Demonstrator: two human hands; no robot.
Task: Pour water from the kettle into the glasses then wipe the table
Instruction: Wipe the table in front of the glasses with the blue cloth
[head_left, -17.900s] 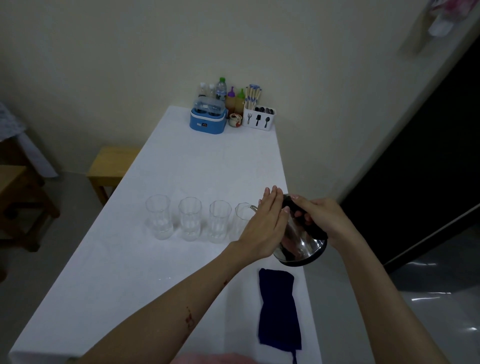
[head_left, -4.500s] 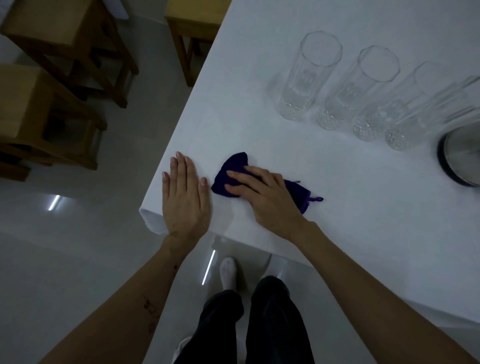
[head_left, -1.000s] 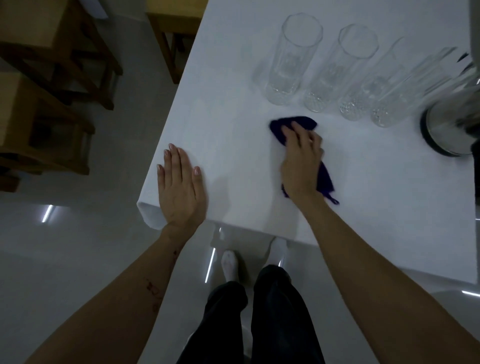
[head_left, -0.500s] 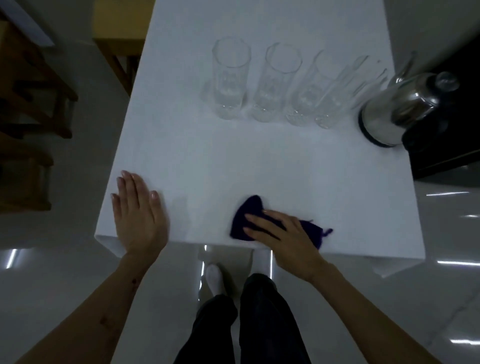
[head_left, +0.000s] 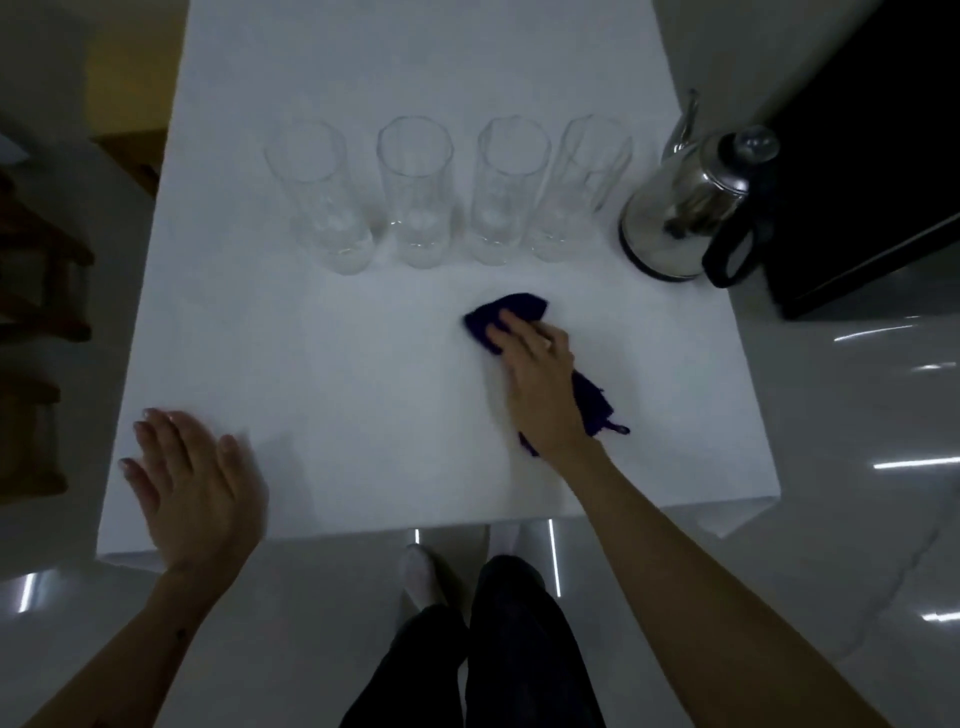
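Several tall clear glasses (head_left: 415, 192) stand in a row across the white table (head_left: 337, 374), with a little water in their bottoms. To their right stands the steel kettle (head_left: 680, 208) with a black handle. My right hand (head_left: 535, 379) presses flat on a dark blue cloth (head_left: 511, 312) in front of the glasses, right of centre. The cloth sticks out past my fingers and behind my wrist. My left hand (head_left: 192, 483) rests flat, fingers apart, on the near left corner of the table and holds nothing.
The table's near edge runs just in front of my legs (head_left: 493, 649). Wooden stools (head_left: 41, 322) stand on the floor at the left. A dark doorway or panel (head_left: 872, 156) lies right of the kettle.
My right hand has pushed the cloth away from the near edge, up and to the right toward the glasses and kettle. My left hand stays flat on the near left corner.
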